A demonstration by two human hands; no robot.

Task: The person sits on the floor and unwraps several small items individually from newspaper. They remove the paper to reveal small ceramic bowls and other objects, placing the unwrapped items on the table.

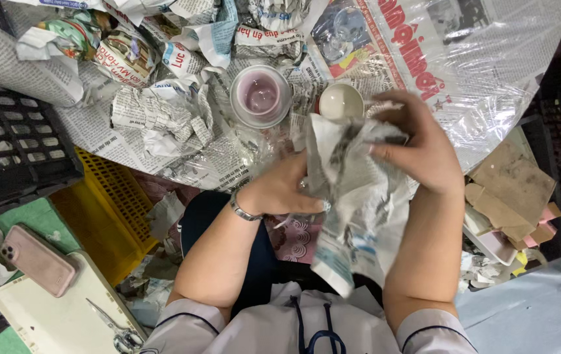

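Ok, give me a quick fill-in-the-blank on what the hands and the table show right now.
1. Both hands, left hand and right hand, hold a crumpled sheet of ____.
2. The wristwatch sits on the ____ wrist.
3. The pink phone lies on a white board beside a pair of ____.
4. The table beyond the hands is covered with clear ____ over newspaper.

Missing words: newspaper; left; scissors; plastic

My left hand (287,190) and right hand (418,147) grip a crumpled sheet of newspaper (352,203) in front of me, fingers closed on its folds. Just beyond it a pink-tinted glass cup (260,95) and a small cream bowl (340,101) stand on spread newspapers. A pink phone (36,259) and scissors (113,326) lie on a white tray (44,314) at my left.
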